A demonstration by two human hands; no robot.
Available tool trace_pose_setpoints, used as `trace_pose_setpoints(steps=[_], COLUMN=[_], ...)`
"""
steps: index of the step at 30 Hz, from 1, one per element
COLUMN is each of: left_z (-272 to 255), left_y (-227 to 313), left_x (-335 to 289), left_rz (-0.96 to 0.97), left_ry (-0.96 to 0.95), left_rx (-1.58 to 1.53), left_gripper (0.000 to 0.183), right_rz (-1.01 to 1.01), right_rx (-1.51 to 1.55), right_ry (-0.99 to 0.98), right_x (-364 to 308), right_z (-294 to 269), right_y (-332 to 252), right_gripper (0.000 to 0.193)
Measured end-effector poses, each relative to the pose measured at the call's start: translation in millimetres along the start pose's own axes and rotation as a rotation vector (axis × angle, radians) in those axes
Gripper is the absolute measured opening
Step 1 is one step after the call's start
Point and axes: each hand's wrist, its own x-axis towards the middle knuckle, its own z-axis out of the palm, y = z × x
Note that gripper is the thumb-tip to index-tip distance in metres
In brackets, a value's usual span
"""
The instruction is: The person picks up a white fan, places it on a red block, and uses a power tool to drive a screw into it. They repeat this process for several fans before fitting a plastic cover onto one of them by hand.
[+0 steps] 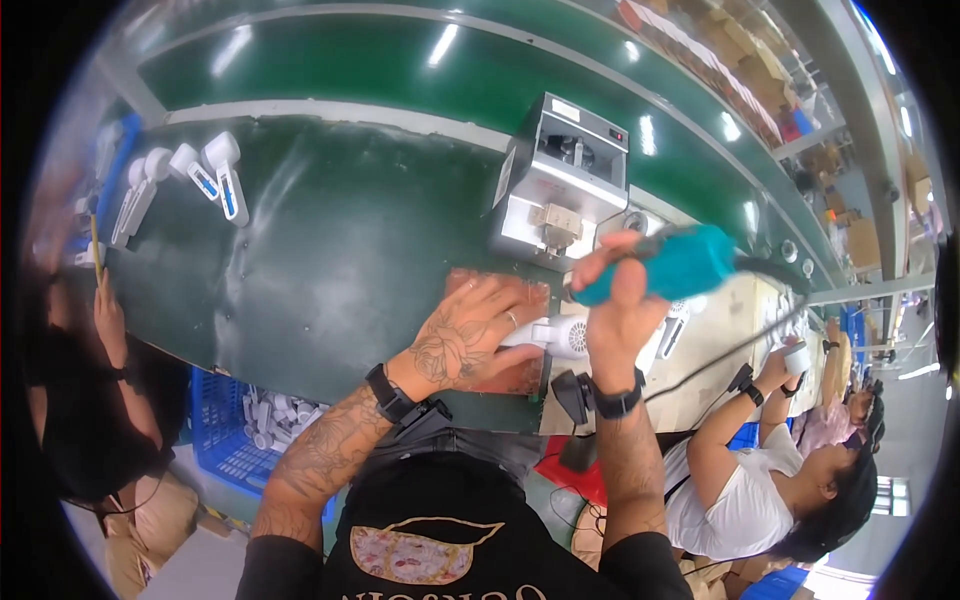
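Note:
My left hand (470, 335), tattooed and wearing a ring, presses a white plastic device (567, 336) down at the work spot. The device has a round grilled end, like a small hand-held fan. Its handle lies under my fingers, so part of it is hidden. Beneath it is a reddish-brown pad (517, 379) on the bench. My right hand (628, 305) is wrapped round a teal corded power tool (685, 265), probably an electric screwdriver. The tool is raised just above and right of the device's grilled end, slightly blurred. Its tip is hard to make out.
A metal screw-feeder-like box (575, 160) stands beyond my hands. Several white devices (226, 180) lie at the bench's far left. Below the edge, a blue crate (218, 420) holds white parts. The tool's black cable (740, 348) crosses the right side. Co-workers sit left and right (740, 490).

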Motion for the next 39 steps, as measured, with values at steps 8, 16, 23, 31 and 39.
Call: trace_pose_setpoints(steps=[8,16,23,31,39], left_z=[3,1,-6,2,4], left_y=[3,1,-2,9,6], left_x=[-1,0,4,-5,-1], left_rz=[-0.003,-0.012,0.074,0.073,0.098], left_ry=[0.011,-0.017,-0.008,-0.017,0.022], left_rx=[-0.059,-0.029,0.007,0.045,0.026], left_gripper=[0.042,0.043,0.056,0.053,0.045], right_rz=[0.011,0.008,0.042,0.050,-0.018], right_rx=[0.060,0.052,0.084,0.149,0.081], right_ry=[-0.019,-0.009,0.044,0.012,0.033], right_x=[-25,-28,-34,-38,-22], right_z=[-14,-11,-3,-8,-15], right_y=[-3,6,21,13,3], right_gripper=[0.062,0.056,0.043,0.041,0.049])
